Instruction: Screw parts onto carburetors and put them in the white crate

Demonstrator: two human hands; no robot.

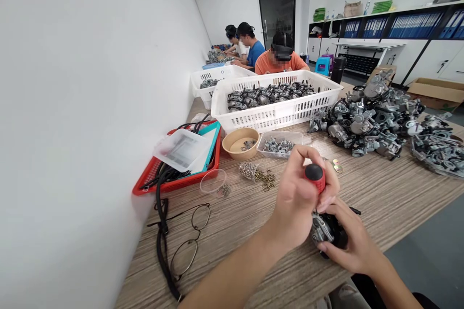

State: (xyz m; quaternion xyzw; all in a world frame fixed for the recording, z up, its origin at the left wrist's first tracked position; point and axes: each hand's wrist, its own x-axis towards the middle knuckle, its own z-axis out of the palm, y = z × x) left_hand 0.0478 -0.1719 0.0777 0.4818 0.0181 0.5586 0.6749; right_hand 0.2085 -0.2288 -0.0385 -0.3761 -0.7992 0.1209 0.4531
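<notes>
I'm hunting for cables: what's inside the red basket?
The red basket holds black tubes or cables, a teal-edged sheet and a translucent tray on top. Whatever lies under them is covered.

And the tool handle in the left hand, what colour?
Red handle with black end; head view shows it.

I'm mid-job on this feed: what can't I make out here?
All in the head view:
- Tip of the red-handled tool: hidden by the hands.
- Much of the metal assembly: covered by the right hand and left hand.
- Brass-coloured screws: heads too small to read.
- Bagged parts: cut off by the right edge.
</notes>
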